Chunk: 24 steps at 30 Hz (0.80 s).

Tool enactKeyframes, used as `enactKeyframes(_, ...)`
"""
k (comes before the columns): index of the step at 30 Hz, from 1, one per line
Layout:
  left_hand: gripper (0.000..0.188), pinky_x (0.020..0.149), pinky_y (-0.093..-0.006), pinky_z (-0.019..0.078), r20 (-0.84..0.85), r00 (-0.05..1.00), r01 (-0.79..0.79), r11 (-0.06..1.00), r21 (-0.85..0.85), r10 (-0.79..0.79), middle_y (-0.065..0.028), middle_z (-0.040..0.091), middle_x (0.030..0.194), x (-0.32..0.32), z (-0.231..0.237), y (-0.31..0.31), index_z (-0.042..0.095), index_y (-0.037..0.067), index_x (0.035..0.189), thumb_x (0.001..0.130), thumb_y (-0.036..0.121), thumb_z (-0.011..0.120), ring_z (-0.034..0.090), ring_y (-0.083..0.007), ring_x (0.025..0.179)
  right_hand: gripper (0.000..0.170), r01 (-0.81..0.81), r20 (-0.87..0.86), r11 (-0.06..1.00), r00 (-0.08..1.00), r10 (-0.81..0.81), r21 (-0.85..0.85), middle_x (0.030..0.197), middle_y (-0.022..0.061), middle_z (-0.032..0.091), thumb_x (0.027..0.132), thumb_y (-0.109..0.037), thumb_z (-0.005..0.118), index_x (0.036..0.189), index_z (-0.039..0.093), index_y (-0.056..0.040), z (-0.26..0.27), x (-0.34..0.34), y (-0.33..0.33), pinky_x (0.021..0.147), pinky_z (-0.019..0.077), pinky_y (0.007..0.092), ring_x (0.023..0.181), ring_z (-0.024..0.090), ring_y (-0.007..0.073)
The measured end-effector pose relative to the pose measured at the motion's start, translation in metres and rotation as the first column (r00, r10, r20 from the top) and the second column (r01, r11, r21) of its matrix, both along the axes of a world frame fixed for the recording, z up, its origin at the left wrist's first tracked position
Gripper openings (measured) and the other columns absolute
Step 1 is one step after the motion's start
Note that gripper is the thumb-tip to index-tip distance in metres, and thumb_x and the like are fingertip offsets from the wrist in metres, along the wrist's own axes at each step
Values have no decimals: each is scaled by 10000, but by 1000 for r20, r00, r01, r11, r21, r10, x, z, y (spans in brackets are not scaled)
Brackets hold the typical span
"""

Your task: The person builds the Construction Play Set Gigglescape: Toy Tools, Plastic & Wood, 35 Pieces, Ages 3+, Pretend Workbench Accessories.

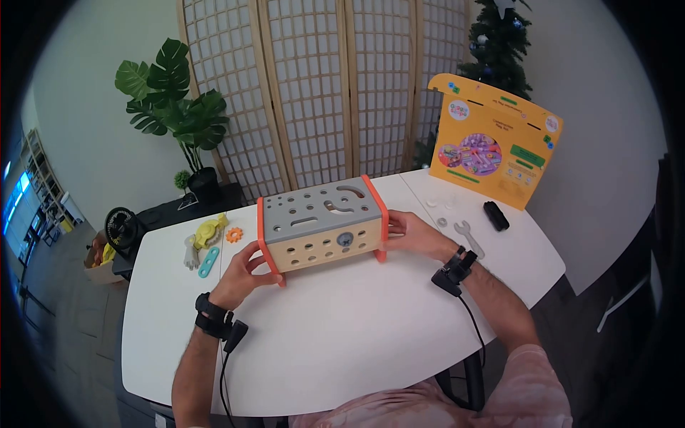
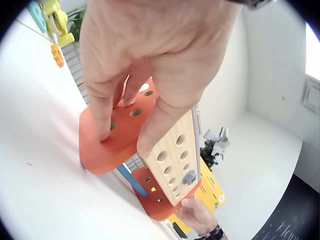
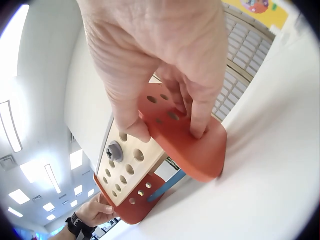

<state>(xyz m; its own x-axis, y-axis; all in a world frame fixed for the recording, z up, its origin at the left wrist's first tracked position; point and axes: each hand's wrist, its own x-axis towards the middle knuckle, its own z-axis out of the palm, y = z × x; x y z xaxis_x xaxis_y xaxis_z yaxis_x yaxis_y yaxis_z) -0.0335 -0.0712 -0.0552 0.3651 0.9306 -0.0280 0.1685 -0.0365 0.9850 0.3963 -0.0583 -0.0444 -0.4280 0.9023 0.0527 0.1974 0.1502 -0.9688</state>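
Note:
A toy workbench [image 1: 321, 227] with a grey slotted top, pale wooden sides full of holes and orange-red end panels stands on the white table. My left hand [image 1: 241, 279] grips its left end panel [image 2: 120, 135], thumb at the front edge and fingers on the outer face. At the opposite end, my right hand [image 1: 416, 235] holds the right end panel [image 3: 185, 135] the same way. A grey screw head [image 1: 345, 239] sits in the front side. Low between the panels runs a blue bar [image 3: 167, 185].
Left on the table lie a yellow toy piece [image 1: 210, 230], an orange gear [image 1: 234, 235] and a teal strip [image 1: 208, 262]. At right are a grey toy wrench [image 1: 469, 239], a black case [image 1: 496, 215] and a standing yellow box [image 1: 492, 139]. Cables [image 1: 477, 321] trail from both wrists.

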Motion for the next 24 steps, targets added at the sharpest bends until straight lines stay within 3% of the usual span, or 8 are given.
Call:
enactKeyframes(2,867,1175,-396,511,10,1000,26,1000,-2,-26,-101,544,1588,-2,5,-2,461,45,1609,851,-57,869,544,-257,1473,760,-35,40,999,999,34,30,1516,153,617,904,-56,832,1581,493,7,1,11,4,1204,492,399,1404,608,241)
enactKeyframes(4,867,1171,-396,514,-7,1000,7,1000,2,-7,-104,524,1601,-9,12,-6,455,50,1612,857,-52,867,552,-271,1461,685,5,129,995,992,-18,99,1393,132,682,904,-41,823,1533,554,-25,-9,38,17,1037,598,355,1231,697,203)
enactKeyframes(8,814,1162,-404,530,2,997,-78,997,12,78,-132,486,1606,-39,16,-9,444,49,1609,905,10,849,588,-282,1407,364,488,187,818,811,-554,304,1060,37,712,909,-14,791,1251,668,-36,-12,105,36,689,582,289,840,696,101)
enactKeyframes(10,720,1132,-411,562,-15,985,-170,985,22,170,-153,491,1584,-49,30,-19,459,46,1592,965,88,810,625,-258,1356,351,692,31,630,664,-747,354,1014,19,649,900,15,779,1222,656,-56,-26,141,45,680,564,290,860,674,101)
enactKeyframes(13,668,1097,-414,596,21,951,-307,951,-39,308,-132,510,1575,-65,40,-22,464,62,1592,990,41,753,645,-266,1344,392,791,86,511,514,-853,337,1001,15,588,880,41,779,1229,647,-80,-50,192,61,697,573,301,899,663,120)
enactKeyframes(14,631,1076,-402,601,31,949,-313,950,-22,313,-152,503,1578,-70,42,-24,481,53,1574,1006,98,753,663,-223,1311,463,804,110,567,557,-823,178,1036,27,577,864,56,788,1273,645,-104,-49,202,61,709,577,315,942,650,137)
enactKeyframes(18,591,1078,-398,610,50,936,-347,938,-20,347,-132,568,1523,-88,48,-23,502,69,1556,1013,85,735,664,-220,1313,492,752,111,651,642,-759,102,1054,37,586,852,46,817,1293,649,-94,-56,209,64,705,572,318,890,649,144)
enactKeyframes(24,580,1085,-419,603,104,923,-368,929,-48,371,-130,581,1502,-112,44,-21,519,66,1554,1018,105,737,678,-221,1283,177,635,58,773,772,-633,-6,826,2,655,877,-74,874,978,731,-49,-76,223,86,644,526,282,670,611,109)
